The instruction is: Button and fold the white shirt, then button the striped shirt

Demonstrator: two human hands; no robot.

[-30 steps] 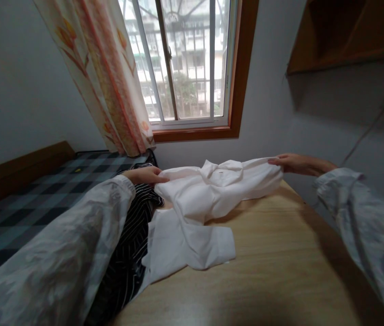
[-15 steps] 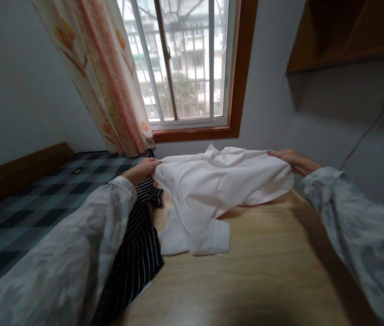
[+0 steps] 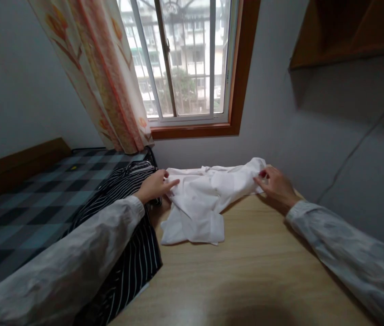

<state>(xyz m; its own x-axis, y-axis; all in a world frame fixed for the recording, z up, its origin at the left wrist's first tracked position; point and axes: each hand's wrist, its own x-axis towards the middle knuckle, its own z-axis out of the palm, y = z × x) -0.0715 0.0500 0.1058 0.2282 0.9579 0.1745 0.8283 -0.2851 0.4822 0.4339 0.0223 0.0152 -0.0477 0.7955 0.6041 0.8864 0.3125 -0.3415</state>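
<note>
Both hands are gripping a white shirt [image 3: 208, 194] lying crumpled on the far part of the table [image 3: 263, 271]: the left hand [image 3: 154, 185] is pinching its left edge, the right hand [image 3: 275, 183] its right end. Pulling evenly outward should flatten it.

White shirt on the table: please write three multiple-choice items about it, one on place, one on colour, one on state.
1. Where does the striped garment lie?
A. left of the shirt
B. on the windowsill
C. on the shelf

2. What colour is the curtain?
A. blue
B. orange and cream
C. black

3. How do the hands meet the shirt?
A. both off it
B. only one on it
C. one at each end

A: the striped garment hangs at the table edge, left of the shirt.
B: the curtain shows it.
C: left hand and right hand grip opposite ends.
</note>
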